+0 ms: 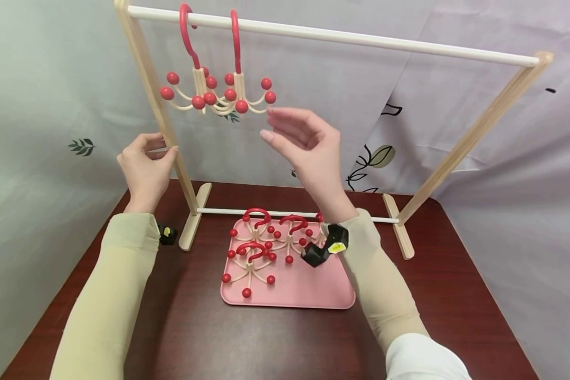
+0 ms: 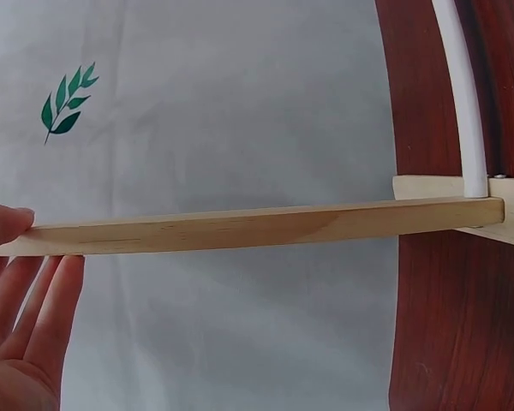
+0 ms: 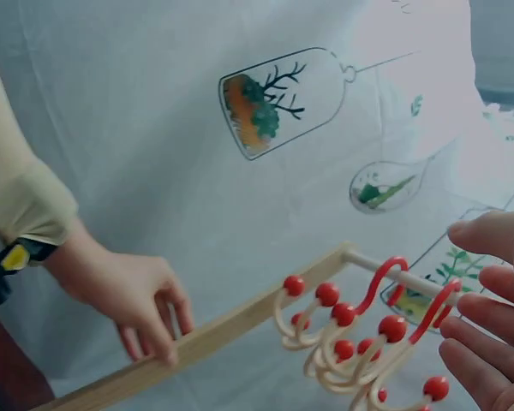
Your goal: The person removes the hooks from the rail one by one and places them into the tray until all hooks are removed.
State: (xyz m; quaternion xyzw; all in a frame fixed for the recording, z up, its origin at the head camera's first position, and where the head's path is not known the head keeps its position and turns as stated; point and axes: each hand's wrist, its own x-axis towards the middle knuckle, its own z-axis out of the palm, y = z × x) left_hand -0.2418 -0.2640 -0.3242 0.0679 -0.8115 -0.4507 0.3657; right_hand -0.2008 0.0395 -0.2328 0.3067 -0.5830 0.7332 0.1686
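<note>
My left hand (image 1: 144, 171) pinches the left wooden post (image 2: 257, 227) of a rack, thumb on one side and fingers on the other. From the rack's white top rail (image 1: 361, 42) hang two multi-arm hangers with red hooks and red ball tips: one (image 1: 198, 82) nearer the post, the other (image 1: 239, 87) just right of it. Beside the second hanger my right hand (image 1: 313, 153) is raised, fingers loosely bent, nothing held between them. Its fingertips are close to a lower arm of that hanger; whether they touch, I cannot tell.
A pink tray (image 1: 309, 290) on the dark red table (image 1: 190, 327) carries several more such hangers, one partly behind my right wrist. A white lower bar (image 1: 223, 211) runs behind the tray. On the right stands the other wooden post (image 1: 475, 140). Patterned cloth (image 1: 285, 158) hangs behind.
</note>
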